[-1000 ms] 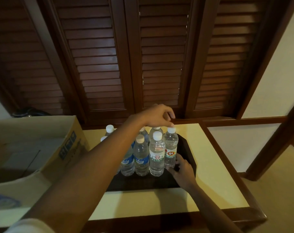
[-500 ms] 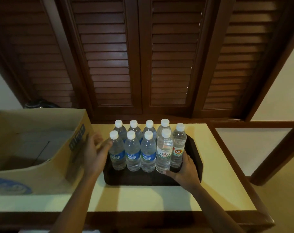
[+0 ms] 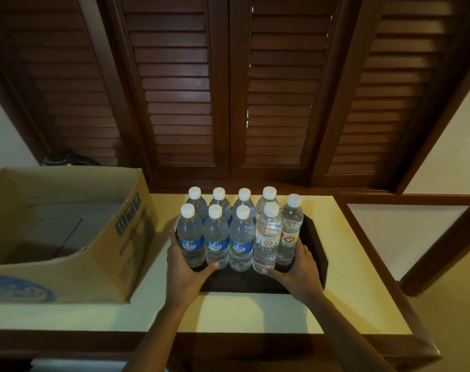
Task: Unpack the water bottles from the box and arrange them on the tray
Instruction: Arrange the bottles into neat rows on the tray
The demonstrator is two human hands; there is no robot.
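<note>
Hidden stuff first: the far row of bottles (image 3: 220,200) is mostly covered by the near row, I only get caps and shoulders, labels unreadable. The tray (image 3: 313,245) floor is nearly all covered by bottles and hands; its far edge is out of sight behind them. Box (image 3: 99,253) is cut off at the left frame edge, the interior is dim, and I see only flat cardboard on its floor. A dark object (image 3: 64,159) behind the box is too murky to identify. Forearms run out of the bottom of the frame.

Nine clear plastic bottles, white screw caps, all upright, packed touching on the tray. Three near ones carry blue labels (image 3: 192,244), one near bottle has a white label with green print (image 3: 267,244), the rightmost has a red "Q1" mark (image 3: 289,239). Tray is dark, matte, with a cut corner at near right. Table top (image 3: 242,312) is pale yellow with a dark wood rim. Brown louvred shutters (image 3: 180,103) stand behind.

My left hand (image 3: 184,267) cups the near left bottle, fingers up its left side, thumb across the front at the base. My right hand (image 3: 295,267) wraps the right end of the group, thumb along the base of the white-label bottle. Both are curled against the bottles, not lifting.

Box sits just left of the tray, a narrow strip of table between. Bare tray strip at the right, open table right and near.
</note>
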